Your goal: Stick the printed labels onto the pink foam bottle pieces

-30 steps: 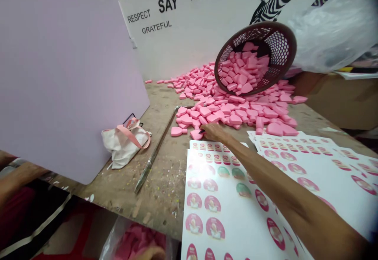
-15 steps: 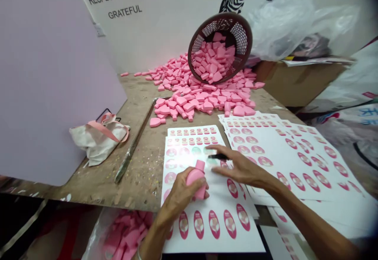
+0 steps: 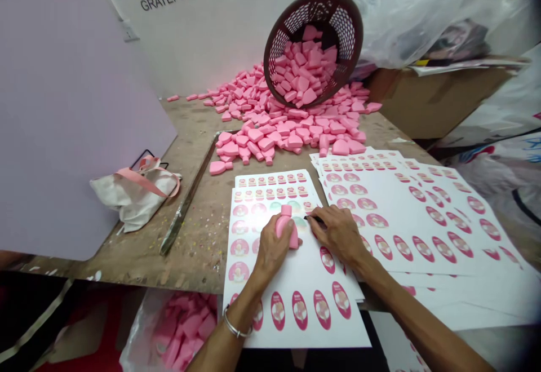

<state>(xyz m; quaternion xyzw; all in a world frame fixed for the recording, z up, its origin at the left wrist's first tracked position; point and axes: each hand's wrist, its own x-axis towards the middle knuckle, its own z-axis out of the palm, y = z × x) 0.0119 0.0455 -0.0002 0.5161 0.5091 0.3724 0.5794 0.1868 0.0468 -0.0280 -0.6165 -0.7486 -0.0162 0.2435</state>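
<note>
Your left hand wraps its fingers around a bottle-shaped pink foam piece resting on a sticker sheet, while your right hand pinches a black pen narrowly, its tip just beside the foam. Right of your fingers lies a stack of printed sheets; ahead, a pink foam heap spills from a tipped plastic basket across the table; left sits a canvas tote bag.
</note>
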